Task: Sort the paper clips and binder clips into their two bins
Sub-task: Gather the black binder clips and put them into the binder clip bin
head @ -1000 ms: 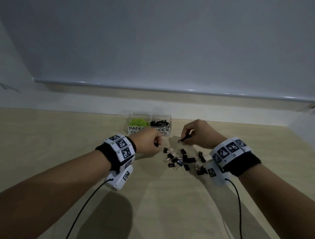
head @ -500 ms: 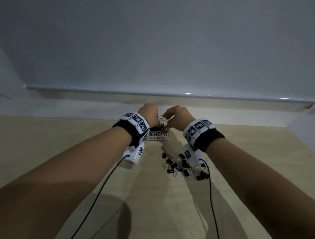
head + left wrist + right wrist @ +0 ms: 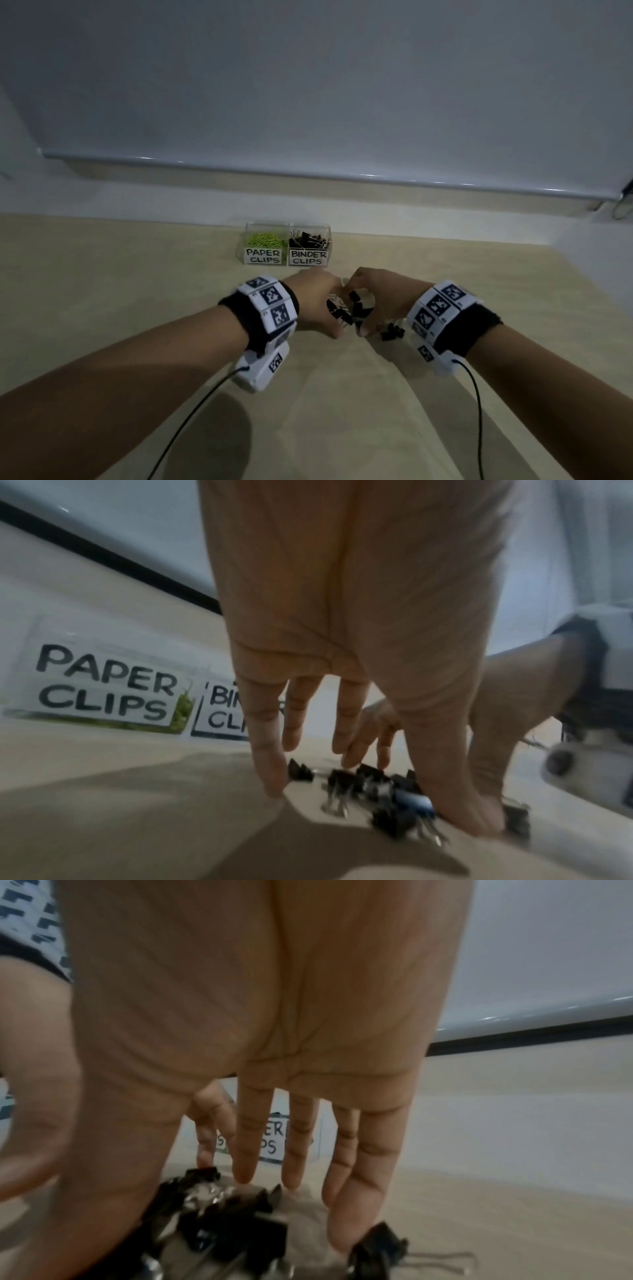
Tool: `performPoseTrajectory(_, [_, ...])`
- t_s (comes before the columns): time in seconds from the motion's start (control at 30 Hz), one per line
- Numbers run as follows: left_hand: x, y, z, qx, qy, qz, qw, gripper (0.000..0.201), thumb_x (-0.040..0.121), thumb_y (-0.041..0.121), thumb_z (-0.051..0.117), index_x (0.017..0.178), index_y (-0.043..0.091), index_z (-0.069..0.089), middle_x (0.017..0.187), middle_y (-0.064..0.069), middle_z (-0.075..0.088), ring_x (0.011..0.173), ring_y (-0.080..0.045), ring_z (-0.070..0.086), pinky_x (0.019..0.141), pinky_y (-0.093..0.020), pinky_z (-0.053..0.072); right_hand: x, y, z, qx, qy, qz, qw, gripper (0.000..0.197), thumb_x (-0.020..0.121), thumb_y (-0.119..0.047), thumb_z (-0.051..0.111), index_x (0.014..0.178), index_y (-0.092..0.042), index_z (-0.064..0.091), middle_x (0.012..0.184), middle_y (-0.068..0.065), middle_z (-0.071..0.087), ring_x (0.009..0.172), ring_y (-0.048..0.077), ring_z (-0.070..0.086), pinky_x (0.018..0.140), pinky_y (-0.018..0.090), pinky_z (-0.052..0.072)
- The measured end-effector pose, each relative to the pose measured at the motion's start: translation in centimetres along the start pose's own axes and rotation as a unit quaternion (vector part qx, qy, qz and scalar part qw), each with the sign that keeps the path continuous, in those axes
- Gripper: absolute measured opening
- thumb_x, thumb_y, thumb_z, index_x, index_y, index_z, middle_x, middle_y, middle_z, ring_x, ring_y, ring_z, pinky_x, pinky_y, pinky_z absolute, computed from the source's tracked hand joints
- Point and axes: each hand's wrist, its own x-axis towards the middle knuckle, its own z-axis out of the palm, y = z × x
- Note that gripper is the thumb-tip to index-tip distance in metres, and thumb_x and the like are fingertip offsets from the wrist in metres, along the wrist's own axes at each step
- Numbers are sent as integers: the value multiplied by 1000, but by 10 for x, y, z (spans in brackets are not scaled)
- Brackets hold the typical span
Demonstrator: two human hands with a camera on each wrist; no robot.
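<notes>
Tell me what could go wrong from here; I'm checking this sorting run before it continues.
1. Both hands, left hand and right hand, crowd the same pile of binder clips; their fingers may collide or scatter clips across the table.
2. The clips lie tangled, wire handles interlocked, so lifting one may drag others along and drop them short of the binder clips bin.
3. The paper clips bin touches it; a careless drop could land there.
</notes>
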Motion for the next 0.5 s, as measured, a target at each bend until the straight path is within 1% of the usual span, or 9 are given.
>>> performPoseTrajectory(0.07, [0,3,8,36,19,-1,999,54,62,50,81,102,16,67,94,-3,65,89,-24,62,69,-27,42,0,-3,5,14,21,2,1000,62,61,-36,86,117,-22,63,119,2,49,107,23,52,91,37,48])
performPoseTrajectory(0.13, [1,5,12,31,41,-13,999,40,65,44,81,85,12,68,79,-5,63,81,-26,63,64,-27,40,2,-3,8,21,39,1,999,51,63,-34,85,110,-21,68,113,2,52,102,24,54,86,35,49])
performPoseTrajectory(0.17, [2,4,14,20,49,-21,998,36,67,40,82,82,10,69,77,-6,63,79,-27,64,63,-28,42,2,-4,9,19,45,-1,999,46,64,-33,84,106,-22,70,109,2,52,100,24,55,83,34,49])
performPoseTrajectory(0.23, [2,2,16,-10,61,-29,998,33,68,33,82,85,7,72,83,-8,68,81,-27,65,67,-30,49,4,-3,12,27,58,7,998,41,63,-32,85,101,-23,71,102,-1,51,96,22,54,77,30,46])
performPoseTrajectory(0.3, [1,-3,17,-49,76,-35,995,32,67,28,84,91,10,73,93,-7,69,85,-24,66,74,-31,53,5,-2,13,48,64,29,996,41,63,-31,85,99,-20,69,102,-1,54,96,20,55,77,30,46])
performPoseTrajectory(0.33, [1,-6,17,-70,80,-36,994,32,67,26,84,92,11,73,95,-6,69,86,-23,65,75,-30,53,6,-1,13,57,67,38,995,40,64,-29,85,98,-18,68,103,0,57,96,20,56,79,31,48])
performPoseTrajectory(0.4, [0,-11,16,-104,81,-41,990,31,66,23,85,90,10,71,96,-5,69,84,-20,62,72,-27,49,8,1,14,73,68,45,994,35,66,-26,83,96,-15,68,102,1,63,94,20,58,79,31,49])
performPoseTrajectory(0.43, [0,-13,15,-113,79,-45,989,30,66,22,86,89,11,70,96,-4,68,82,-18,60,71,-27,48,10,2,14,81,67,45,993,32,67,-25,83,93,-15,68,99,0,65,91,19,59,77,30,49])
performPoseTrajectory(0.5, [-2,-16,14,-117,75,-51,989,28,66,20,86,86,11,70,91,-4,68,81,-18,60,71,-27,49,11,2,15,102,68,46,991,26,67,-23,83,88,-14,70,86,-6,67,83,14,61,70,24,48])
